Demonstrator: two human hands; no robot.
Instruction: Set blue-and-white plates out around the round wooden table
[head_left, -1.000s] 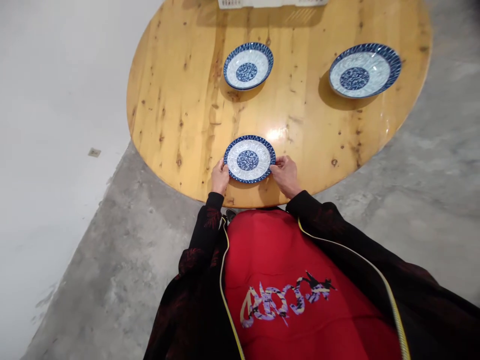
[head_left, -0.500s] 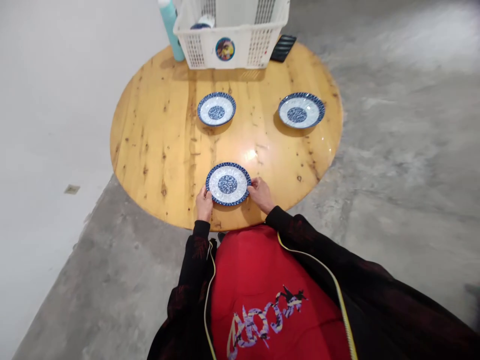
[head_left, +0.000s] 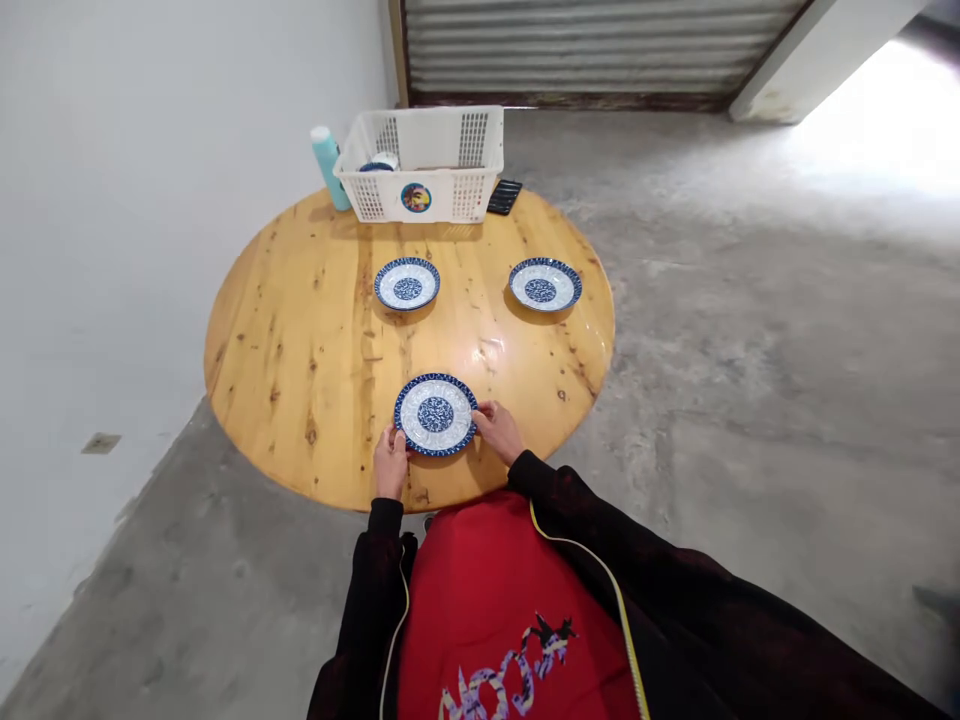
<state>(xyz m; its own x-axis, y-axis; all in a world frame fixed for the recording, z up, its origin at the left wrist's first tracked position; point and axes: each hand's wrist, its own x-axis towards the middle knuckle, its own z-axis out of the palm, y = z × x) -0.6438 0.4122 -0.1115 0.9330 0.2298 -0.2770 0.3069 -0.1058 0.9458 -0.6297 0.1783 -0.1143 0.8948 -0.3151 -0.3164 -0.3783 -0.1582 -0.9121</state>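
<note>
A blue-and-white patterned plate (head_left: 436, 414) is at the near side of the round wooden table (head_left: 315, 350), between my two hands. My left hand (head_left: 390, 462) grips its lower left rim, fingers closed on the edge. On the opposite side, my right hand (head_left: 498, 430) pinches the right rim between thumb and fingers. Whether the plate rests fully on the wood or is slightly raised, I cannot tell. Two similar dishes stand farther off: one dish (head_left: 407, 285) near the middle and another dish (head_left: 545, 286) to the right.
At the table's far edge stands a white plastic basket (head_left: 450, 190) with some dishware inside. A light-blue bottle (head_left: 330, 168) is on its left, a black ridged tray (head_left: 504, 197) on its right. A white wall (head_left: 135, 220) borders the left side.
The view has tilted up, so the table appears lower and a corrugated shutter shows at the back. Both hands keep their hold on the near plate, which looks unmoved on the table.
</note>
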